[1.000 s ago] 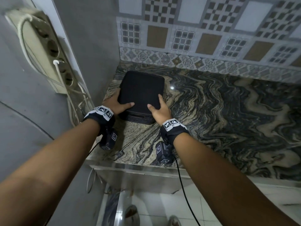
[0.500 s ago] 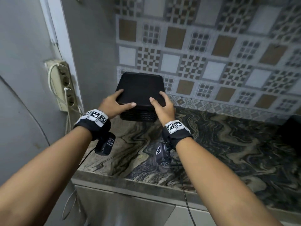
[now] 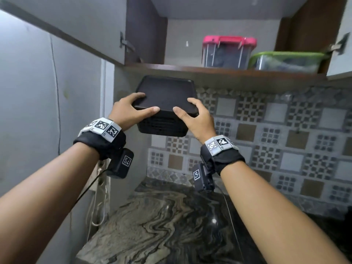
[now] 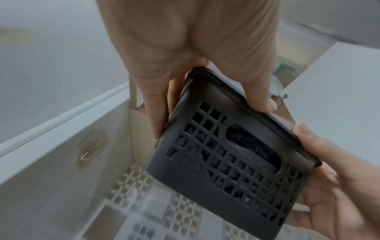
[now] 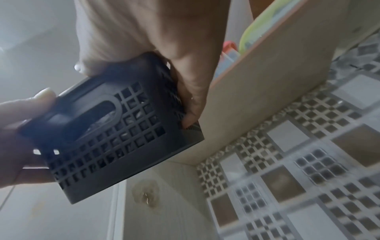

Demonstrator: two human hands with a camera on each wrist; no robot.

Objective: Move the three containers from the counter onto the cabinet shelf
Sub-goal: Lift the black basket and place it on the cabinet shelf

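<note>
black basket lifted off counter to shelf edge; both hands gripping it.

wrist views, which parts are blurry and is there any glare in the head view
Left wrist view: the wall tiles below the black basket smear with motion blur, the basket grid stays fairly sharp. Right wrist view: tiles blurred, basket softer. Head view: a small bright glare spot on the marble counter, edges bent by the wide lens.
</note>
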